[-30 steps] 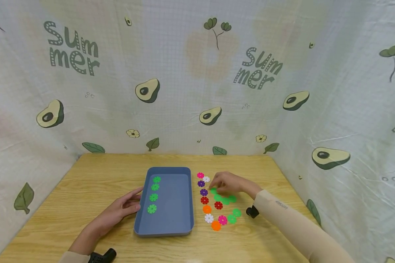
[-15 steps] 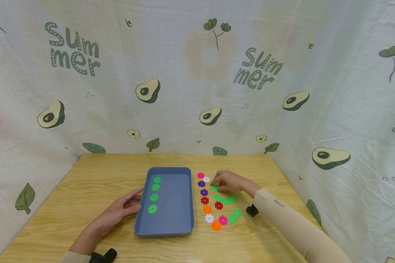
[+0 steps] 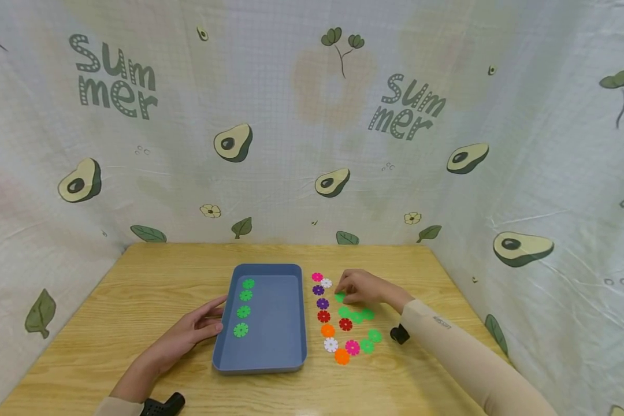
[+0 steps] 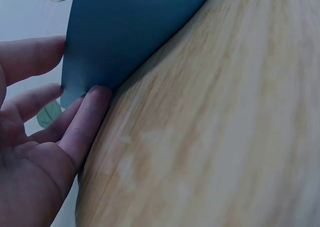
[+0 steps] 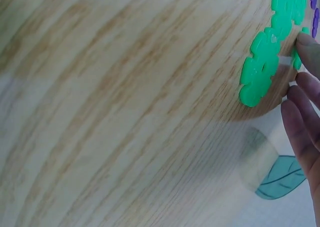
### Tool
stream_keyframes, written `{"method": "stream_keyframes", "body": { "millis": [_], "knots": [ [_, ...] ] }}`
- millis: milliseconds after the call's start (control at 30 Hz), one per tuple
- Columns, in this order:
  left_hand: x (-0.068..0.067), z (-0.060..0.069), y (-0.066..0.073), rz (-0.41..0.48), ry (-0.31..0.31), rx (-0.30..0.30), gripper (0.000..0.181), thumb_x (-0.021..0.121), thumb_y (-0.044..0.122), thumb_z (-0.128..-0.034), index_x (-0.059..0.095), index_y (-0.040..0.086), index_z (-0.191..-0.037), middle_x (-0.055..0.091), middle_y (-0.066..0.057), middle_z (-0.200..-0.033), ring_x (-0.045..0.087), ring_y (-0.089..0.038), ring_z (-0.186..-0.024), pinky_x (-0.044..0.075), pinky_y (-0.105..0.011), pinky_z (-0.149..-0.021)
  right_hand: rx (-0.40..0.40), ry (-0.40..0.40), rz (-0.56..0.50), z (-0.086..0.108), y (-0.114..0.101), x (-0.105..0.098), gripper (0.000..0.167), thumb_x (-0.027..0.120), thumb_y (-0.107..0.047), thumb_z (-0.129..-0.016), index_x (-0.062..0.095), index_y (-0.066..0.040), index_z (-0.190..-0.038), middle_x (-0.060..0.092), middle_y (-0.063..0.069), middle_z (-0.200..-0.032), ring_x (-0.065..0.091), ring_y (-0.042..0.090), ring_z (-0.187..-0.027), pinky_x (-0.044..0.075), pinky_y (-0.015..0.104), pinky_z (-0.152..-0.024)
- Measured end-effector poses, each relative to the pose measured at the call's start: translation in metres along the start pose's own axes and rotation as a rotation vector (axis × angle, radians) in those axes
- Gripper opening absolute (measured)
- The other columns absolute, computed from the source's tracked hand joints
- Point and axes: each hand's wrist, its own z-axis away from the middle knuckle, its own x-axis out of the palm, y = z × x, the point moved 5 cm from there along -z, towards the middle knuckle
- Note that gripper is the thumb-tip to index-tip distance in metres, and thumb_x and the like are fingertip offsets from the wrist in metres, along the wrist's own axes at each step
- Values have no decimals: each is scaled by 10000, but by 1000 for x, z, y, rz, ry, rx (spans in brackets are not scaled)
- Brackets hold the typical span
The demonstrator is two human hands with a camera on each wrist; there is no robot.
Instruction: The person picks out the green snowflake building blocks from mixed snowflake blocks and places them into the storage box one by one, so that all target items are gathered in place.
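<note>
Right hand (image 3: 365, 288): fingers bent, thumb and fingertips close about a green disc (image 3: 340, 298), which is right of the tray (image 3: 278, 326), over the table (image 3: 395, 384); we cannot tell whether they pinch it or merely touch it. Left hand (image 3: 200, 329): fingers loosely spread, tips against the tray's left wall, gripping nothing we can make out. Inside the tray we count four green pieces (image 3: 243, 312), set apart in a column along that side.

We judge the pick-up the chief hazard: the disc looks thin and flat, so it may slip or skate if only its edge is caught. Next, the green cluster (image 3: 356, 317) lies just on the near side of the right hand — a low palm could scatter it or shove it into the red disc (image 3: 345, 325). A sideways sweep could nudge the purple discs (image 3: 322, 304). Finally, uneven left-hand pressure might shift the tray and spoil the column.
</note>
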Motion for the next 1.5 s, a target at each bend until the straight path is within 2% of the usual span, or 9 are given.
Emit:
{"method": "stream_keyframes", "body": {
  "millis": [167,367,567,800,1100,1233,1433,1500],
  "knots": [
    [1,1,-1,-5,0,-7,724,613,273,-1104,235,171,-1713,338,-286,-1639,454,-433,-1450,517,-218,-1007,0,9,-3,0,1,0,205,767,-115,-998,797,-74,-1197,690,64,-1110,671,168,-960,593,295,-879],
    [0,0,-2,-12,4,-7,730,622,282,-1099,241,165,-1711,348,-285,-1635,474,-412,-1440,519,-219,-1005,9,25,-12,1,-1,-2,204,752,-113,-1008,785,-75,-1206,724,40,-1095,665,88,-928,605,314,-863],
    [1,-1,1,-4,6,0,726,625,264,-1097,249,155,-1709,347,-292,-1636,463,-440,-1444,522,-214,-993,-9,34,-8,5,-14,-7,223,723,-114,-1030,771,-63,-1242,728,54,-1139,682,119,-965,607,323,-874],
    [0,-1,3,-19,8,6,722,622,259,-1099,250,145,-1707,348,-299,-1632,461,-447,-1443,517,-199,-986,-94,49,-3,0,-50,-15,235,727,-103,-1024,756,-40,-1249,700,71,-1114,690,134,-959,601,278,-867],
    [1,-2,2,-26,4,9,719,619,265,-1101,251,149,-1708,349,-299,-1637,458,-451,-1449,512,-190,-987,-185,89,6,-16,-100,-13,238,759,-86,-997,756,-59,-1234,690,60,-1127,690,98,-930,606,264,-846],
    [0,-2,2,-24,4,15,719,619,262,-1101,250,152,-1708,350,-297,-1634,457,-456,-1447,515,-199,-991,-190,104,1,-24,-123,-6,228,748,-125,-1014,756,-71,-1235,678,39,-1092,680,131,-924,579,207,-834],
    [-1,0,0,-26,2,5,719,614,274,-1104,244,167,-1711,344,-293,-1637,456,-448,-1448,521,-211,-993,-178,84,-20,-37,-151,10,232,742,-153,-1023,763,-88,-1245,666,39,-1099,688,208,-987,535,145,-858],
    [-1,0,0,-28,3,3,718,613,275,-1104,244,164,-1711,342,-295,-1638,458,-448,-1448,520,-209,-992,-169,74,-14,-41,-159,15,242,743,-167,-1024,764,-99,-1255,673,29,-1113,692,182,-983,523,128,-853]
  ]
}}
